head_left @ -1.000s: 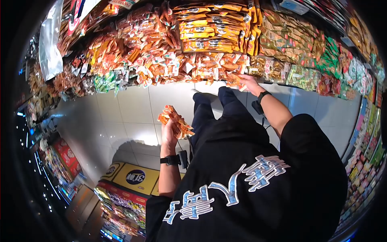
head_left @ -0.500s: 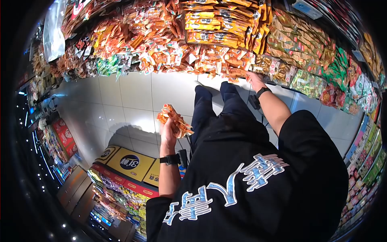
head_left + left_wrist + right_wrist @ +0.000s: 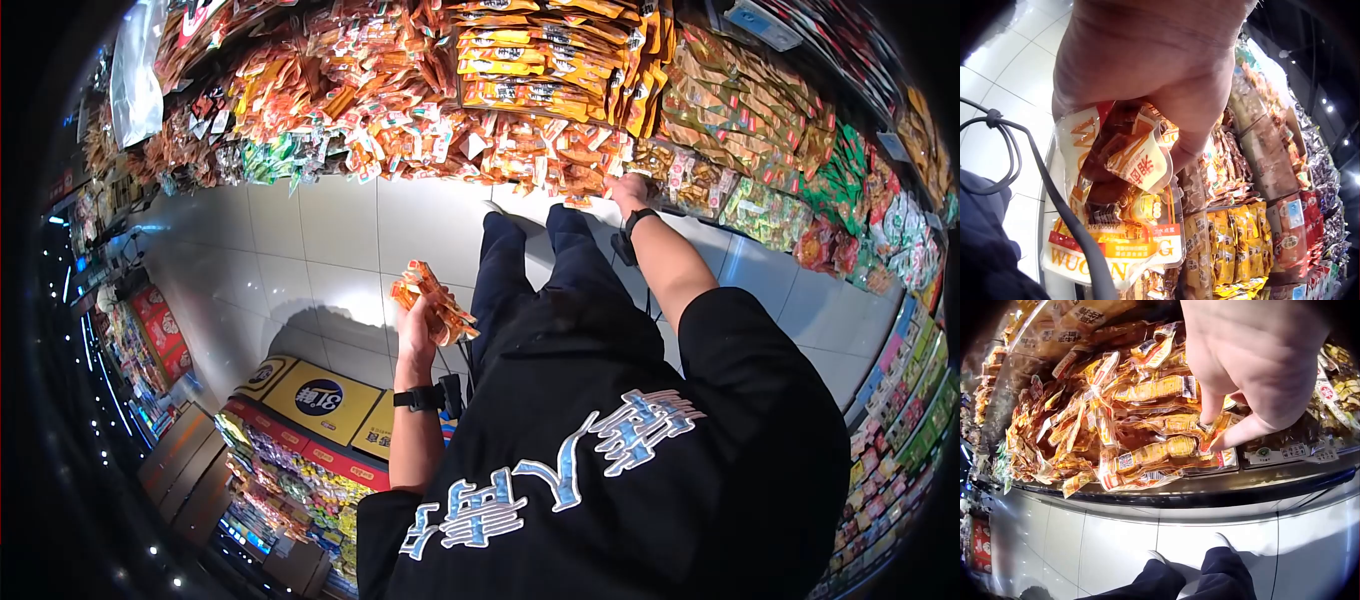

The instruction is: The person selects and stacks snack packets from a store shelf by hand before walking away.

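My left hand (image 3: 416, 325) grips a bunch of orange-red snack packets (image 3: 437, 300) over the floor, left of the legs. In the left wrist view the fingers of that hand (image 3: 1147, 69) curl round clear-and-white packets (image 3: 1129, 187) with red and orange print. At the bin's front edge, my right hand (image 3: 628, 188) is at the pile of orange packets (image 3: 560, 160). The right wrist view shows the thumb and fingers of this hand (image 3: 1254, 369) pinching the end of one packet (image 3: 1207, 434), which lies on the pile among others.
Yellow packets (image 3: 530, 60) stand in rows behind the pile. Brown and green packets (image 3: 765, 205) fill bins at the right. A yellow-topped display (image 3: 320, 400) stands lower left. Pale floor tiles (image 3: 335, 230) lie between shelf and display, and a dark rim (image 3: 1210, 497) runs along the bin front.
My right hand has shifted slightly over the pile's front edge, its wrist turning. A packet end now shows beside it. The left hand keeps its hold on the bunch, nearly still.
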`<action>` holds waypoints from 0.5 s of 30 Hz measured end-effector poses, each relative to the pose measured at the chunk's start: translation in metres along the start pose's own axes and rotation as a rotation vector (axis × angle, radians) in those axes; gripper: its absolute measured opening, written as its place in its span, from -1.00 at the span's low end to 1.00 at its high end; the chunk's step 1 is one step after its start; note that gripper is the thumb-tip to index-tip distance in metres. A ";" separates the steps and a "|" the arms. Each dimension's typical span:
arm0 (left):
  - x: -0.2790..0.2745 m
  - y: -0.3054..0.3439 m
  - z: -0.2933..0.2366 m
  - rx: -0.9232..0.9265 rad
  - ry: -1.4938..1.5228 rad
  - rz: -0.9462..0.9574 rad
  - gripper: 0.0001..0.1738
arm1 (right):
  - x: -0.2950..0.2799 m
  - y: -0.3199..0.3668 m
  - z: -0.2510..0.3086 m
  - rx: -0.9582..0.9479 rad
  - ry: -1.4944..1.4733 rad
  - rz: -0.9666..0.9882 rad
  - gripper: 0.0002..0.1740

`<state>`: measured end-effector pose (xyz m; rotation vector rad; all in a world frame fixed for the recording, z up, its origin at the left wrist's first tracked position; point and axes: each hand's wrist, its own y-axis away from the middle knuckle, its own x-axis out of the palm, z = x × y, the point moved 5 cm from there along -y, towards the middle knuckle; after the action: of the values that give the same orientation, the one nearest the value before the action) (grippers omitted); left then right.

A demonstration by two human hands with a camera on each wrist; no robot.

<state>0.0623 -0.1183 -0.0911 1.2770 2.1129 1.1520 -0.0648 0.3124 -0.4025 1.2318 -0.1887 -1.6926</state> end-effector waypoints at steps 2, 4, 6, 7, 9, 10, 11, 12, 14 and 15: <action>0.001 0.000 0.000 0.014 -0.004 0.019 -0.62 | -0.008 0.013 0.016 -0.032 0.099 0.016 -0.62; 0.003 0.001 -0.002 0.030 -0.014 0.028 -0.63 | -0.006 0.025 0.020 0.179 -0.051 0.161 -0.64; 0.006 0.002 -0.002 0.044 -0.028 0.029 -0.64 | 0.002 0.036 0.018 0.283 -0.287 0.218 -0.66; 0.007 0.002 -0.001 0.050 -0.047 0.030 -0.63 | 0.004 0.035 0.018 0.285 -0.300 0.222 -0.68; 0.006 0.005 0.001 0.058 -0.085 0.024 -0.61 | 0.012 0.030 0.015 0.293 -0.321 0.237 -0.72; 0.005 0.006 0.001 0.056 -0.091 0.021 -0.61 | 0.017 0.020 0.011 0.282 -0.294 0.239 -0.77; 0.004 0.006 0.002 0.054 -0.097 0.018 -0.61 | 0.020 0.013 0.006 0.239 -0.332 0.211 -0.77; 0.003 0.006 0.002 0.053 -0.101 0.018 -0.61 | 0.021 0.013 0.007 0.238 -0.448 0.215 -0.78; 0.001 0.006 0.005 0.053 -0.091 0.011 -0.61 | 0.017 0.013 0.010 0.198 -0.505 0.174 -0.79; 0.000 0.006 0.006 0.053 -0.086 0.008 -0.60 | 0.016 0.012 0.010 0.160 -0.443 0.129 -0.79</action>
<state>0.0694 -0.1140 -0.0901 1.3352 2.0907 1.0319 -0.0649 0.2903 -0.4004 0.9178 -0.6675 -1.8427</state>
